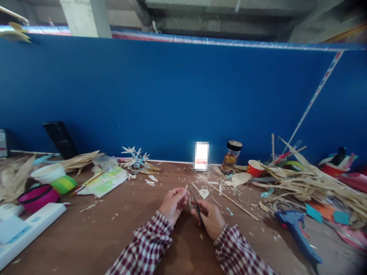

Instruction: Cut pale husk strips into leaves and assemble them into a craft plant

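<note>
Both hands rest close together on the brown table [114, 236], sleeves in red-and-white check. My left hand [173, 203] pinches a thin pale strip of straw, its tip sticking up near the thumb. My right hand [210, 217] is closed on small black-handled scissors [197, 209], whose blades point up toward the strip between the two hands. Pale straw shavings [204, 179] lie scattered just beyond the fingers.
A blue glue gun [298, 233] lies at the right, behind it a heap of dry straw [309, 183], a red paper cup [254, 168] and a jar [231, 156]. At the left stand a white cup [48, 172], pink bowl [37, 196] and white power strip [25, 231]. A blue partition rises behind.
</note>
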`<action>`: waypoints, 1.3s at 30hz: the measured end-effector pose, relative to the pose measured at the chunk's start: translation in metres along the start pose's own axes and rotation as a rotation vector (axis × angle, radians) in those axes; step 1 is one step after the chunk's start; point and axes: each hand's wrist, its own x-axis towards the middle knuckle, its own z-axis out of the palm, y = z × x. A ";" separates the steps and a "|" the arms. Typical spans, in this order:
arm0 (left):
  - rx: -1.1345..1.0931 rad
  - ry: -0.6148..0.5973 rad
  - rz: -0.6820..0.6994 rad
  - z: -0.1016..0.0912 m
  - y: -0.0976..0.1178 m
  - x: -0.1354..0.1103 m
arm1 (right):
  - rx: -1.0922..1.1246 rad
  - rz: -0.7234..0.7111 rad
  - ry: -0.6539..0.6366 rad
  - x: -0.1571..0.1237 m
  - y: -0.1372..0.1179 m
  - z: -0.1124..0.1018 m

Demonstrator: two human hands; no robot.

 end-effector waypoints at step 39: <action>0.052 0.151 0.048 0.003 0.001 0.001 | -0.126 -0.067 -0.038 0.000 0.010 -0.001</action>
